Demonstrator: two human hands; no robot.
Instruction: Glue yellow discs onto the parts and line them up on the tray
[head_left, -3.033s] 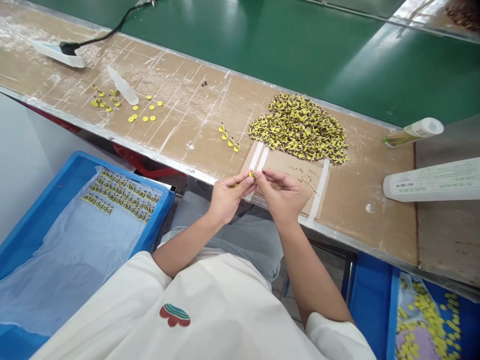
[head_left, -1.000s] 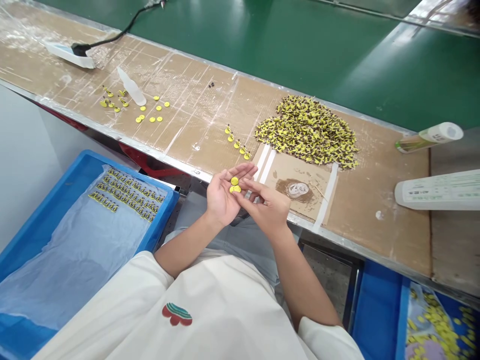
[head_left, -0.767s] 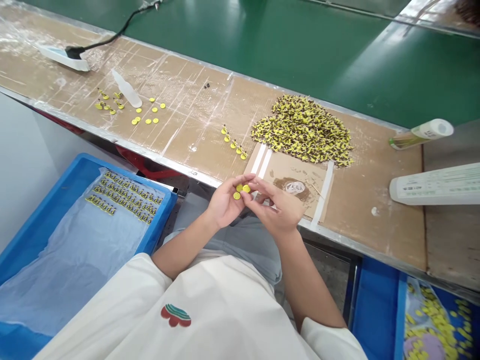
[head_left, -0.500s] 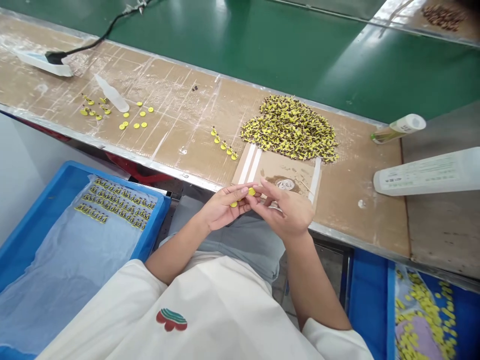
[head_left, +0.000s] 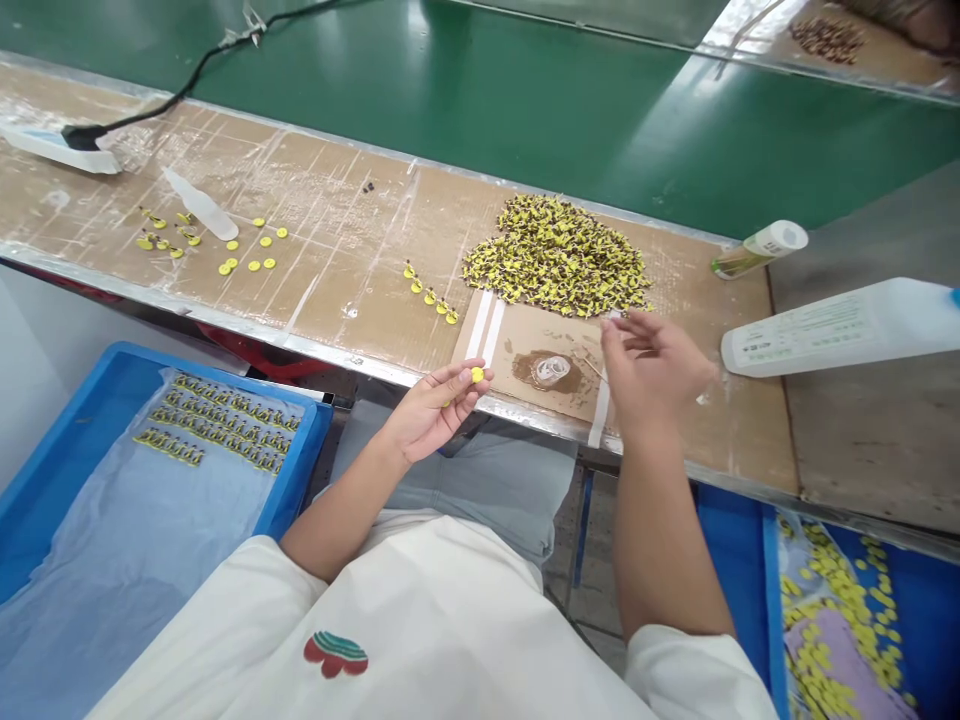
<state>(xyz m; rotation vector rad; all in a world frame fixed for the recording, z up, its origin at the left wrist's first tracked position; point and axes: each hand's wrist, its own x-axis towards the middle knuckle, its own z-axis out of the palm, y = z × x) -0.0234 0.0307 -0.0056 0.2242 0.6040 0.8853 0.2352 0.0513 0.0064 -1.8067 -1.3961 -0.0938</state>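
Observation:
Between the thumb and fingertips of my left hand [head_left: 439, 408] is a small yellow disc [head_left: 478, 375]; a second bit of yellow shows lower among the fingers. My right hand [head_left: 656, 375] hovers over the right side of a cardboard sheet [head_left: 517, 335], slightly blurred, its fingers loosely bent and apart with nothing visible in them. Just left of it, a thin stick [head_left: 596, 368] lies on the sheet. A small clear dish [head_left: 551, 371] sits in a brown wet stain. Behind rises a heap of small yellow and dark figures [head_left: 559, 255].
Several figures on yellow discs [head_left: 429, 296] stand in a row left of the sheet. Further left lie loose discs [head_left: 255, 266] and a white dropper bottle [head_left: 201, 205]. White bottles [head_left: 825, 325] lie at right. A blue tray [head_left: 296, 450] holds rows of figures; another bin [head_left: 772, 600] contains yellow discs.
My right hand has left the disc at my left fingertips and moved right and forward over the cardboard sheet. My left hand keeps the disc. The view has shifted slightly.

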